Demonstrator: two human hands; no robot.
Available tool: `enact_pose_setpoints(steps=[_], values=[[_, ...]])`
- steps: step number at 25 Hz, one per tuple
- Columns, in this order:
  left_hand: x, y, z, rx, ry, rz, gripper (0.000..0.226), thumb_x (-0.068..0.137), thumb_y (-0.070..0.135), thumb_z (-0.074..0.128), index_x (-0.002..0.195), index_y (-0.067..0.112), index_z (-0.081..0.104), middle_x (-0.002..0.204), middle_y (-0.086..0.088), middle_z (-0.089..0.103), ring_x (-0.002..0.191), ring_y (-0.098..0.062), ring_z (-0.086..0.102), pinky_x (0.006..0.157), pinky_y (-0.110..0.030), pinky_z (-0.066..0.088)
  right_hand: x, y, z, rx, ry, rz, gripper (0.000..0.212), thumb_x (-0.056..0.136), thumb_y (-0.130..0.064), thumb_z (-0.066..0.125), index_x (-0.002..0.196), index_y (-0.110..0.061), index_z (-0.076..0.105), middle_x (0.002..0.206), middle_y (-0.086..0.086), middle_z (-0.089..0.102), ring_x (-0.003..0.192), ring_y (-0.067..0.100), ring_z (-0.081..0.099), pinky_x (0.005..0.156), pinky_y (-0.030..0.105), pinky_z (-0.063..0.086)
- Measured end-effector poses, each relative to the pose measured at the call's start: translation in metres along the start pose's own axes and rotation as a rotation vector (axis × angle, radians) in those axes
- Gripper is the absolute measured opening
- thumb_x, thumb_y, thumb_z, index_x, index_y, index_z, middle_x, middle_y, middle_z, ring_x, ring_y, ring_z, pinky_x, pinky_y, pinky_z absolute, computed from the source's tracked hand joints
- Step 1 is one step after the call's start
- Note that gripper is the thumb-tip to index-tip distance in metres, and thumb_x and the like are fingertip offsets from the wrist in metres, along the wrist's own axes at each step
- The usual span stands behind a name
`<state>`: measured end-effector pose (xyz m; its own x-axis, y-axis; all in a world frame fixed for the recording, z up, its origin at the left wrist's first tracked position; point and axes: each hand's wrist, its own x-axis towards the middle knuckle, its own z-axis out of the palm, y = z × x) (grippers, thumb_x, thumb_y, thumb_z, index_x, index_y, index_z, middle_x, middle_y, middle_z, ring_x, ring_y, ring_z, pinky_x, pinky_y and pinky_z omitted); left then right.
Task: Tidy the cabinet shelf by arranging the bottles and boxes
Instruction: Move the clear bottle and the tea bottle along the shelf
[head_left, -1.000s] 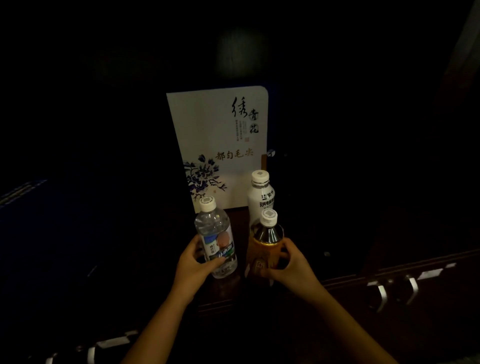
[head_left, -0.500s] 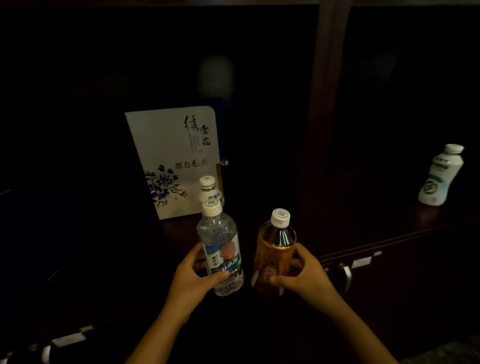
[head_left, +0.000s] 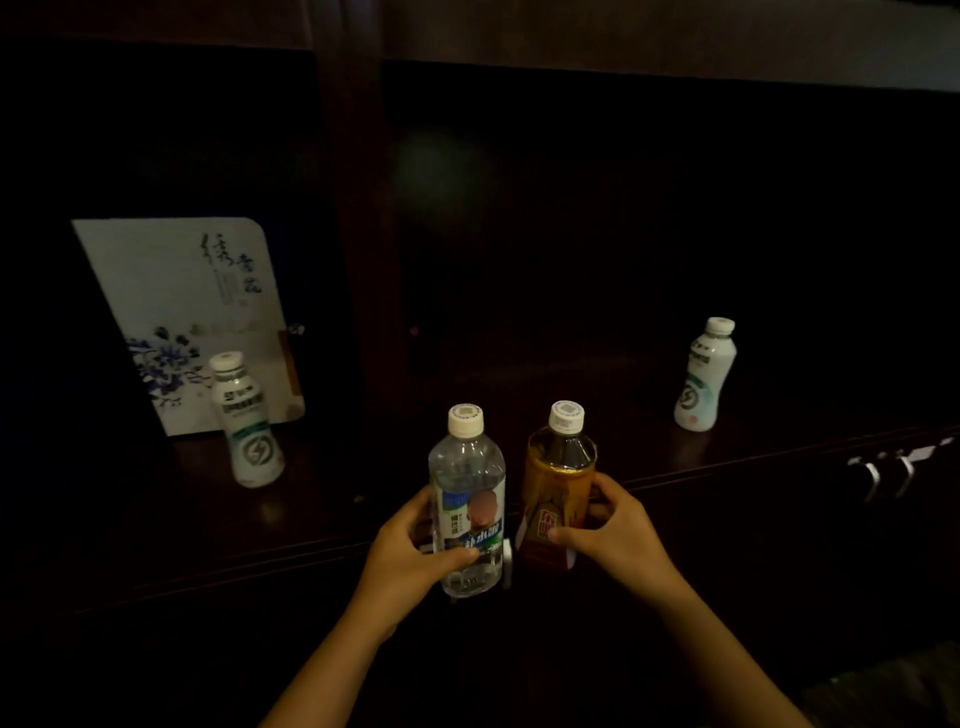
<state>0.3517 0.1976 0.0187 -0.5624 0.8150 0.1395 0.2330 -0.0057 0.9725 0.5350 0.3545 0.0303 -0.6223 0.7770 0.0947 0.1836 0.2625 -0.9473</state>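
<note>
**A:** What's in view?

**B:** A dark wooden cabinet shelf (head_left: 519, 374), dimly lit. The person's left hand (head_left: 410, 551) is wrapped around a clear water bottle (head_left: 467, 499), fingers pressed against its label. The right hand (head_left: 608, 525) is closed around an amber tea bottle (head_left: 558, 488) in the same way. Both bottles are upright, side by side and nearly touching, held in front of the shelf's front edge near the upright post (head_left: 348, 260) that divides it.

**A:** What else sits on the shelf?

**B:** In the left section, a white box with blue flowers (head_left: 182, 322) stands at the back, and a white drink bottle (head_left: 247, 421) stands just in front of it. In the right section, a second white bottle (head_left: 704, 374) stands alone, well apart from the hands.

**A:** How should the step go?

**B:** Judging by where the hands are, the two bottles are headed for the open stretch of the right section. I'd keep them upright, carry them clear over the front edge, and lower each until its base sits flat before letting go. Setting them down one at a time would stop them knocking together. In this poor light the shelf depth is hard to read, so a slow approach is safer. Lining them up with the lone white bottle would look tidiest.
</note>
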Motion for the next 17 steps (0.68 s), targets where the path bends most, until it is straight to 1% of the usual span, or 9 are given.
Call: enact_pose_setpoints(steps=[2, 3, 6, 8, 10, 12, 14, 17], values=[[0.016, 0.002, 0.018, 0.014, -0.017, 0.007, 0.069, 0.063, 0.009, 0.081, 0.107, 0.049, 0.046, 0.107, 0.024, 0.058, 0.099, 0.007, 0.055, 0.080, -0.015, 0.045, 0.012, 0.008, -0.016, 0.007, 0.022, 0.002, 0.074, 0.060, -0.015, 0.084, 0.124, -0.020, 0.049, 0.115, 0.002, 0.064, 0.109, 0.019, 0.059, 0.094, 0.044, 0.051], [0.025, 0.002, 0.027, 0.016, -0.023, 0.013, 0.071, 0.063, 0.009, 0.081, 0.110, 0.048, 0.045, 0.108, 0.025, 0.057, 0.101, 0.006, 0.054, 0.082, -0.016, 0.044, 0.020, 0.012, -0.024, 0.011, 0.033, -0.003, 0.074, 0.059, -0.014, 0.084, 0.124, -0.019, 0.050, 0.114, 0.003, 0.065, 0.108, 0.019, 0.060, 0.094, 0.044, 0.051], [0.058, 0.002, 0.048, 0.013, -0.031, 0.036, 0.075, 0.063, 0.007, 0.081, 0.123, 0.038, 0.046, 0.110, 0.020, 0.058, 0.104, -0.001, 0.054, 0.080, -0.015, 0.044, 0.044, 0.023, -0.043, 0.027, 0.072, -0.009, 0.067, 0.059, -0.012, 0.084, 0.119, -0.021, 0.055, 0.106, -0.002, 0.069, 0.102, 0.014, 0.064, 0.087, 0.038, 0.055], [0.084, 0.001, 0.060, 0.000, -0.028, 0.034, 0.075, 0.063, 0.006, 0.080, 0.124, 0.034, 0.048, 0.110, 0.017, 0.060, 0.103, -0.002, 0.056, 0.077, -0.013, 0.046, 0.061, 0.027, -0.055, 0.039, 0.103, 0.015, 0.063, 0.060, -0.012, 0.083, 0.115, -0.025, 0.056, 0.105, -0.003, 0.068, 0.102, 0.014, 0.063, 0.084, 0.035, 0.055], [0.104, 0.000, 0.069, -0.004, -0.009, 0.027, 0.077, 0.062, 0.005, 0.081, 0.127, 0.029, 0.048, 0.112, 0.013, 0.060, 0.102, -0.002, 0.057, 0.077, -0.015, 0.046, 0.077, 0.031, -0.066, 0.035, 0.116, 0.022, 0.065, 0.061, -0.013, 0.083, 0.118, -0.024, 0.054, 0.110, -0.004, 0.065, 0.106, 0.015, 0.059, 0.087, 0.038, 0.053], [0.125, -0.005, 0.081, -0.013, 0.025, 0.006, 0.079, 0.062, 0.004, 0.081, 0.130, 0.024, 0.046, 0.114, 0.008, 0.059, 0.104, -0.006, 0.056, 0.078, -0.017, 0.046, 0.098, 0.037, -0.079, 0.011, 0.131, 0.021, 0.069, 0.061, -0.013, 0.083, 0.123, -0.021, 0.051, 0.115, -0.002, 0.063, 0.109, 0.017, 0.056, 0.093, 0.043, 0.051], [0.141, -0.008, 0.094, -0.018, 0.032, -0.016, 0.079, 0.062, 0.004, 0.081, 0.130, 0.024, 0.046, 0.113, 0.007, 0.059, 0.099, -0.003, 0.056, 0.076, -0.014, 0.046, 0.118, 0.043, -0.092, 0.007, 0.147, 0.027, 0.068, 0.062, -0.012, 0.083, 0.122, -0.020, 0.052, 0.115, 0.000, 0.063, 0.110, 0.019, 0.057, 0.094, 0.045, 0.051], [0.165, -0.012, 0.118, -0.007, 0.053, -0.014, 0.078, 0.062, 0.005, 0.081, 0.129, 0.025, 0.047, 0.105, 0.019, 0.057, 0.089, 0.011, 0.052, 0.066, -0.007, 0.044, 0.150, 0.056, -0.112, -0.005, 0.109, 0.028, 0.067, 0.061, -0.012, 0.083, 0.120, -0.022, 0.051, 0.113, -0.002, 0.062, 0.110, 0.019, 0.056, 0.094, 0.044, 0.050]])
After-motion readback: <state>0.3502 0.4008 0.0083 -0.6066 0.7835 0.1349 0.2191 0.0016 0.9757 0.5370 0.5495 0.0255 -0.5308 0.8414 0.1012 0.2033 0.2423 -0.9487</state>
